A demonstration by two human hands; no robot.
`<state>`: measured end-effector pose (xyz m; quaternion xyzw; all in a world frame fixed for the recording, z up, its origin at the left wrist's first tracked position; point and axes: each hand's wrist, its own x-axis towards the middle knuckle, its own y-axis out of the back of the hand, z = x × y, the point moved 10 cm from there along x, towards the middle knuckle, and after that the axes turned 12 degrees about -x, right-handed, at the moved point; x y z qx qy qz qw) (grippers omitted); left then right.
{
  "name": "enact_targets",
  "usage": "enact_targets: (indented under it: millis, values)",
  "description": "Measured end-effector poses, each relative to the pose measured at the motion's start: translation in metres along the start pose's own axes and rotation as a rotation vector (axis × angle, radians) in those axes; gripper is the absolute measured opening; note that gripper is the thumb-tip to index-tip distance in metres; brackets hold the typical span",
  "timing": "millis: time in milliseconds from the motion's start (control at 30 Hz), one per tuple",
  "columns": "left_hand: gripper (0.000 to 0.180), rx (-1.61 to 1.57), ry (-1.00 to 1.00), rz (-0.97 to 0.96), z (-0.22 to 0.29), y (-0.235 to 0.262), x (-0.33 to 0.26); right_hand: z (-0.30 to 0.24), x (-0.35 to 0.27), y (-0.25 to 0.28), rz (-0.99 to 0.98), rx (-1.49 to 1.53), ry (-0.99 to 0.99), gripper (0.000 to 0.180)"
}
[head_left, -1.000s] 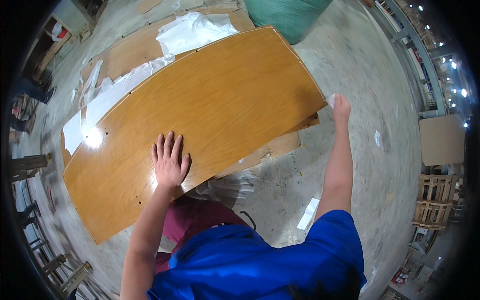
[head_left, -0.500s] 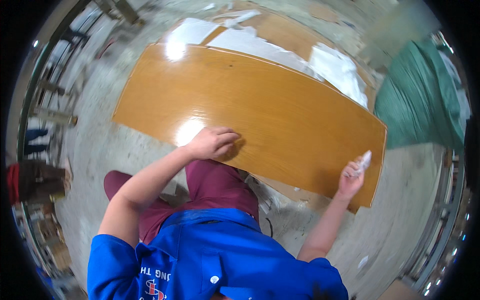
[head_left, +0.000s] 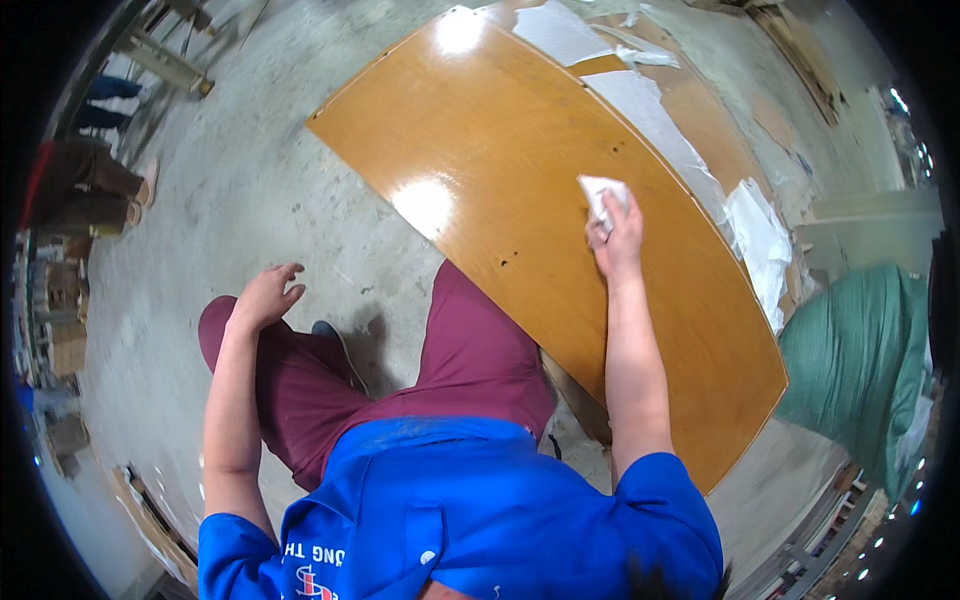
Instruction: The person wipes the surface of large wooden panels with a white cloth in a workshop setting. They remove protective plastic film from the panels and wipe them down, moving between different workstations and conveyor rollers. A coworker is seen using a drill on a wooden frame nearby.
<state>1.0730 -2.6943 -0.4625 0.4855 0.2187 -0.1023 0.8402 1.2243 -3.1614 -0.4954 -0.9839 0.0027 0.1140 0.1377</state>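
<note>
A large, glossy, orange-brown wooden panel [head_left: 480,150] lies at a slant in front of me, its right end close to my right side. My right hand [head_left: 620,228] is closed on a crumpled white cloth [head_left: 602,190], held at the middle of the panel's surface. Whether the material is cloth or paper is hard to make out. Off to the left of the panel, my left hand [head_left: 268,295] hangs in the air above my knee, holding nothing, with its fingers apart. A few small dark spots show on the panel's face.
White sheets [head_left: 655,120] and brown cardboard [head_left: 705,85] lie along the panel's far edge. A green covered bundle [head_left: 860,350] stands at the right. Another person's legs [head_left: 95,180] show at the far left, on the grey concrete floor [head_left: 250,170].
My right hand has moved the white cloth from the panel's right end to its middle. My left hand has come off the panel to the left. The view has turned.
</note>
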Motion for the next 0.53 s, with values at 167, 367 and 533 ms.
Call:
enact_targets:
  millis: [167,367,533]
  values:
    - [0.04,-0.132,0.071,-0.077,-0.009,-0.028,-0.025,0.052,-0.082,-0.031,-0.133,-0.48,0.102,0.014]
    - [0.04,-0.205,0.024,-0.059,0.022,-0.016,-0.029,0.056,-0.1,-0.042,-0.135,-0.751,0.126,0.018]
    - [0.041,-0.165,0.005,-0.058,0.017,-0.017,-0.027,0.057,-0.103,-0.055,-0.201,-0.957,0.138,0.023]
